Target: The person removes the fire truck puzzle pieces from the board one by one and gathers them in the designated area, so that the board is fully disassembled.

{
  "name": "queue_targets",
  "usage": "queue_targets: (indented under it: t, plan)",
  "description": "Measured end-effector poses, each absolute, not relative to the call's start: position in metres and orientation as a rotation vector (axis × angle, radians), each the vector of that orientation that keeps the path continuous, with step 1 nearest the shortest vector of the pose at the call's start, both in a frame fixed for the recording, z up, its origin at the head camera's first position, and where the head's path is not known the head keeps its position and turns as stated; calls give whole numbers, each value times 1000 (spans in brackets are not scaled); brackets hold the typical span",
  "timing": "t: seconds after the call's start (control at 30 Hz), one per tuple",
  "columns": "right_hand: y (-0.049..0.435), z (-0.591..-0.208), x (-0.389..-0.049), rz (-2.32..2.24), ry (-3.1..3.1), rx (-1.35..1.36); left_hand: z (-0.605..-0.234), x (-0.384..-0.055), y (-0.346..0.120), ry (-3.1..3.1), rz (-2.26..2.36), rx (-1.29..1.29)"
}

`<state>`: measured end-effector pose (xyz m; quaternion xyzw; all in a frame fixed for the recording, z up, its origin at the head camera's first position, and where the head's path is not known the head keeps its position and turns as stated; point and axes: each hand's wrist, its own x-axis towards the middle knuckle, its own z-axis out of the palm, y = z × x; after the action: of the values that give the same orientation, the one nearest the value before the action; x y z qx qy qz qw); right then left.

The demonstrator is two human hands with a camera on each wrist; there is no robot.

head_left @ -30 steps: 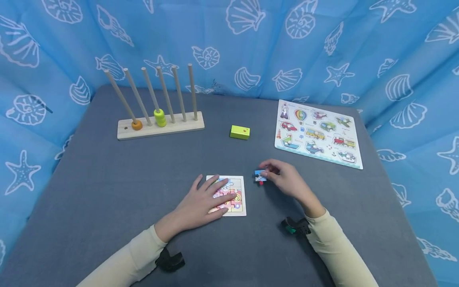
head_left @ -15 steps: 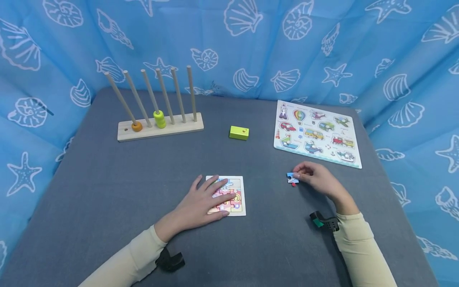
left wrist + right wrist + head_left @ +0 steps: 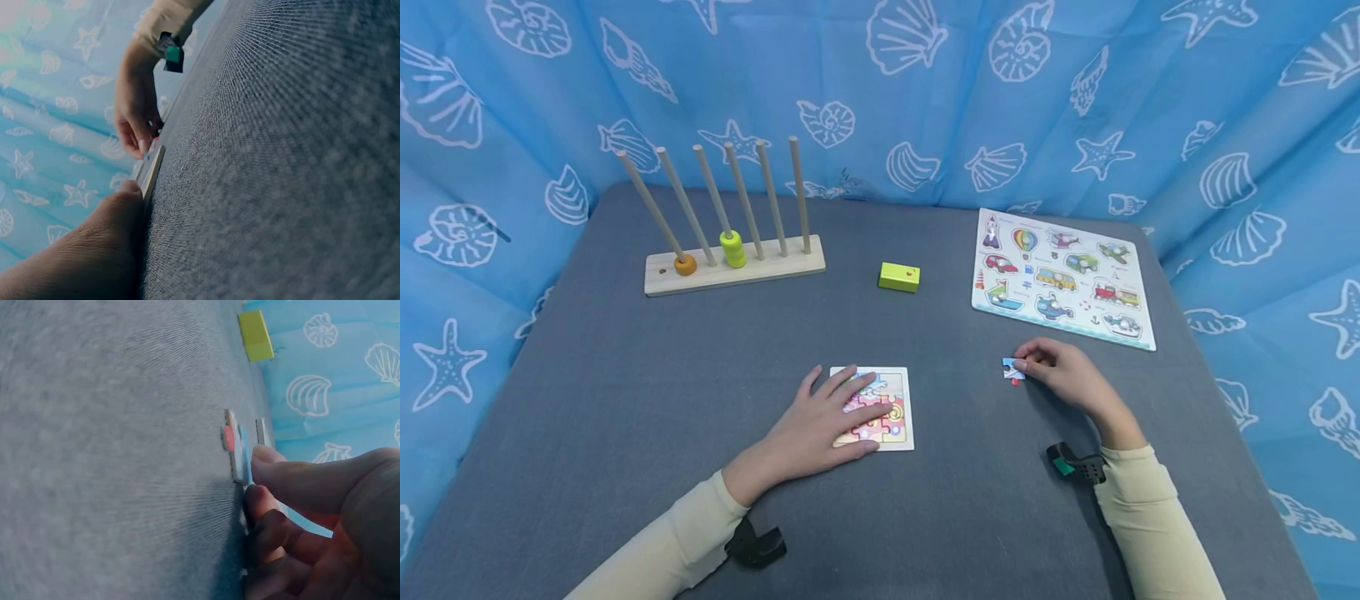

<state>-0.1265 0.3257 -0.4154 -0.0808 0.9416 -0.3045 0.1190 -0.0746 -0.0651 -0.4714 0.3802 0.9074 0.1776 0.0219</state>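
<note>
Pinching a small blue, white and red jigsaw piece (image 3: 1012, 373) between thumb and fingers, the grip of the right hand (image 3: 1058, 372) sits well right of the square, pale-framed jigsaw puzzle (image 3: 908, 417), farther from it than a second ago. The left hand (image 3: 820, 421) still rests unclenched on that puzzle, fingers spread. Beyond the piece, a white rectangular vehicle-picture board (image 3: 1084, 293) lies on the grey cloth-covered tabletop (image 3: 940, 517).
</note>
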Motion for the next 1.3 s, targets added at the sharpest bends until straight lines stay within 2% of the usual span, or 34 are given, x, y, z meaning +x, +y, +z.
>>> queue_targets:
  t: [0.8,1.0,1.3]
  plan:
    - [323,-411,-127,-851,2740,-225,-470,-74,-65,2822,679,1115]
    - [297,-397,-121,-756,2866,-358,-471,-74,-63,2833,676,1071]
    - [231,-385,-103,-804,2869,-631,-470,-76,-62,2859,661,1056]
